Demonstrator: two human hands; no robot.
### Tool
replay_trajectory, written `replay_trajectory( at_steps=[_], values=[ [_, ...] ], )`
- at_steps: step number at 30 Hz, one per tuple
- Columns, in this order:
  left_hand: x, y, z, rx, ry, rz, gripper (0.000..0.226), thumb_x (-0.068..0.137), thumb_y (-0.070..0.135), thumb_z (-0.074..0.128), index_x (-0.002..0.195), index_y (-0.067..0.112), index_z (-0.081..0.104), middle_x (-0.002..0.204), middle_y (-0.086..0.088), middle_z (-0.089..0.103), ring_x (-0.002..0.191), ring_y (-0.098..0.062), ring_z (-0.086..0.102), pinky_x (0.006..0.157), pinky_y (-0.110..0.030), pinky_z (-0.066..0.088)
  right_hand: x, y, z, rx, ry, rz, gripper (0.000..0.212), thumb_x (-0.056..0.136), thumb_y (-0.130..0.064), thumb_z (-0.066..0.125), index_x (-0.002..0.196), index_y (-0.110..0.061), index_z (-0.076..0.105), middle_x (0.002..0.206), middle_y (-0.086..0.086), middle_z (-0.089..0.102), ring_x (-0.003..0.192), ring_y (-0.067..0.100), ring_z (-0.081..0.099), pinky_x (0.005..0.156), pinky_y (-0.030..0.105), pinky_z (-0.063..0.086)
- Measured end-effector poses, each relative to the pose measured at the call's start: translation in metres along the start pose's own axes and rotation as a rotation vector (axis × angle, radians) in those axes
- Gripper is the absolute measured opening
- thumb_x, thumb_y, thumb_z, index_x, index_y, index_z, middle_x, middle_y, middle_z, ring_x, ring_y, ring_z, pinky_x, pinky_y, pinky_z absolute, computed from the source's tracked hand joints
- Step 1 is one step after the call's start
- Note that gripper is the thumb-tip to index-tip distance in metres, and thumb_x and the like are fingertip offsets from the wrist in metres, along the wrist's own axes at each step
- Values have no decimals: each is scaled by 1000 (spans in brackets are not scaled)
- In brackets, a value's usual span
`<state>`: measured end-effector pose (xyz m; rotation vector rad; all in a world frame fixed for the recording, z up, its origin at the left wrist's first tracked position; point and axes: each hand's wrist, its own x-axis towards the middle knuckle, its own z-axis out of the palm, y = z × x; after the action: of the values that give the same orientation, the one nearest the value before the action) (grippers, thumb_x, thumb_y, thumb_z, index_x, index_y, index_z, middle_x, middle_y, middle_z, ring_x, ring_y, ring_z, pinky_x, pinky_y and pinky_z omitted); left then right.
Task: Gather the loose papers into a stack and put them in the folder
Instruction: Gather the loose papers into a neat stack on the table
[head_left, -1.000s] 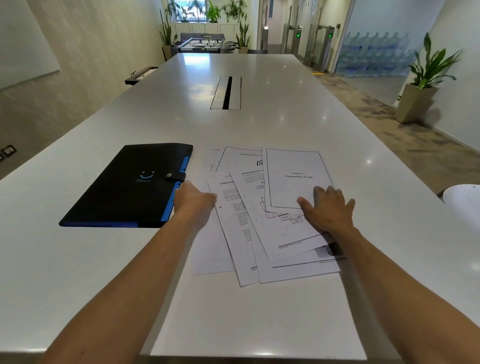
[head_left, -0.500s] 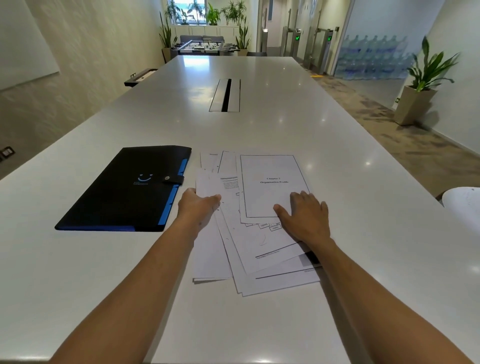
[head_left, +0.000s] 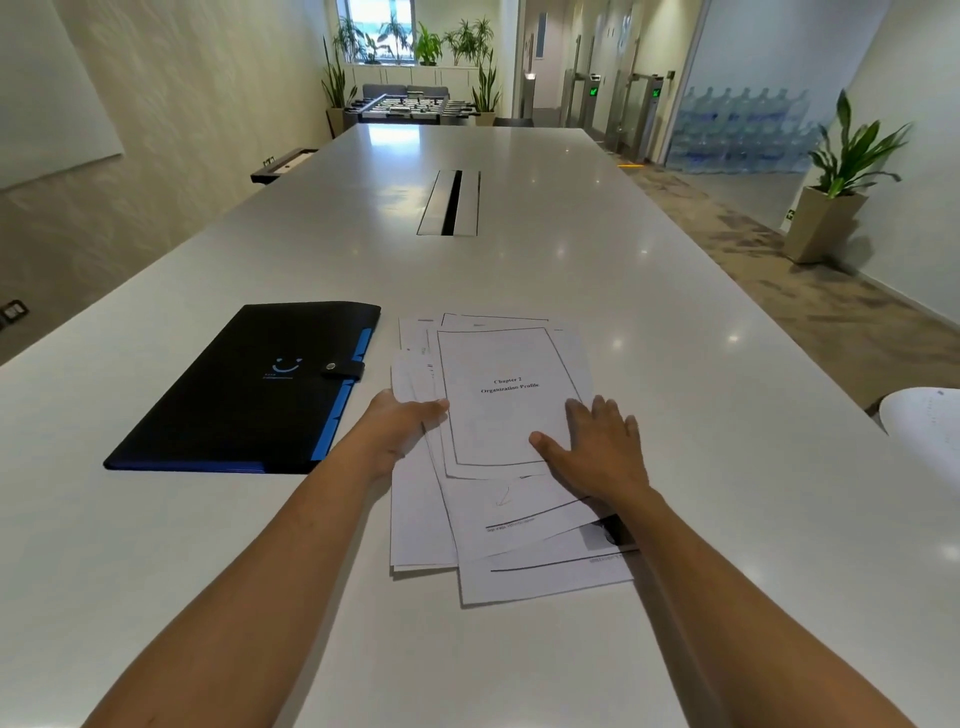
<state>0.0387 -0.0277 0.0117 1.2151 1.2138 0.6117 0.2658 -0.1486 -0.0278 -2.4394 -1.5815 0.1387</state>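
Note:
Several loose white printed papers lie overlapping and fanned on the white table; the top sheet reads "Chapter 2 Organization Profile". A black folder with blue edges and a snap strap lies closed just left of them. My left hand grips the papers' left edge, thumb on top and fingers hidden beneath. My right hand rests flat on the lower right of the top sheet with fingers spread. The lower sheets stick out at angles towards me.
A metal cable slot sits in the table's middle, farther away. A white rounded object pokes in at the right edge. A potted plant stands on the floor to the right.
Both hands have pushed the sheets leftward and closer together, so the fan is narrower. The top sheet slid left towards the folder. My left thumb now lies on the papers' edge.

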Motion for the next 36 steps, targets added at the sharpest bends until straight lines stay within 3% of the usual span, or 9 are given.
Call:
replay_trajectory(
  at_steps=[3, 6, 11, 18, 23, 27, 29, 32, 36],
  values=[
    [0, -1, 6, -26, -34, -11, 95, 80, 26, 78, 149, 5, 17, 122, -8, 60, 113, -21, 54, 94, -31, 41, -2, -9, 2, 7, -6, -32, 89, 84, -75, 31, 149, -16, 26, 156, 20, 25, 145, 34, 16, 117, 51, 13],
    [2, -2, 9, -19, -34, -15, 82, 77, 21, 81, 143, 11, 34, 127, -11, 58, 113, -25, 56, 92, -35, 47, -3, -13, -2, 38, -13, -27, 87, 83, -73, 38, 146, -15, 31, 151, 19, 33, 141, 34, 24, 114, 48, 21],
    [4, -7, 13, -90, -54, 14, 72, 79, 4, 76, 140, 11, 39, 128, -13, 59, 112, -30, 60, 100, -47, 47, -5, -8, -12, 214, 40, -39, 74, 82, -59, 58, 139, -14, 45, 145, 12, 45, 136, 26, 36, 110, 42, 32],
    [5, -3, 15, -82, -60, 169, 64, 81, -7, 70, 135, 17, 45, 126, -5, 62, 108, -22, 62, 92, -36, 52, -3, 2, -21, 636, 133, 92, 61, 80, -39, 73, 134, -20, 51, 141, 2, 50, 128, 18, 48, 98, 28, 37],
    [0, 16, 5, -39, -102, 377, 59, 82, -5, 70, 127, 28, 52, 120, 6, 66, 109, -14, 64, 96, -39, 51, 6, 6, -28, 1490, 101, 397, 62, 78, -16, 77, 133, -17, 50, 142, 11, 46, 116, 22, 58, 95, 38, 51],
    [-8, 31, -1, -65, -202, 474, 62, 82, -3, 70, 129, 31, 51, 124, 5, 65, 115, -16, 62, 96, -39, 50, 14, 17, -42, 1536, 28, 399, 74, 75, -32, 82, 137, -15, 44, 134, -2, 54, 111, 11, 62, 96, 34, 46],
    [-10, 36, -3, -39, -222, 500, 68, 82, 0, 72, 137, 29, 45, 131, 2, 60, 120, -20, 57, 99, -41, 48, 16, 22, -49, 1686, -96, 278, 57, 78, -29, 79, 125, -10, 54, 116, 1, 70, 101, 14, 69, 86, 37, 55],
    [-10, 38, -6, -19, -232, 481, 70, 81, 1, 73, 138, 28, 43, 131, 2, 59, 118, -18, 58, 97, -39, 50, 16, 19, -56, 1776, -157, 144, 34, 89, -17, 66, 121, -6, 60, 112, 10, 72, 104, 25, 69, 77, 39, 58],
    [-4, 29, -6, -38, -155, 283, 50, 81, -2, 72, 116, 27, 54, 125, -5, 62, 107, -20, 64, 87, -33, 55, 21, 12, -50, 1624, -222, 329, 22, 88, -10, 68, 106, -2, 61, 98, 16, 75, 88, 29, 73, 64, 38, 60]
  ],
)
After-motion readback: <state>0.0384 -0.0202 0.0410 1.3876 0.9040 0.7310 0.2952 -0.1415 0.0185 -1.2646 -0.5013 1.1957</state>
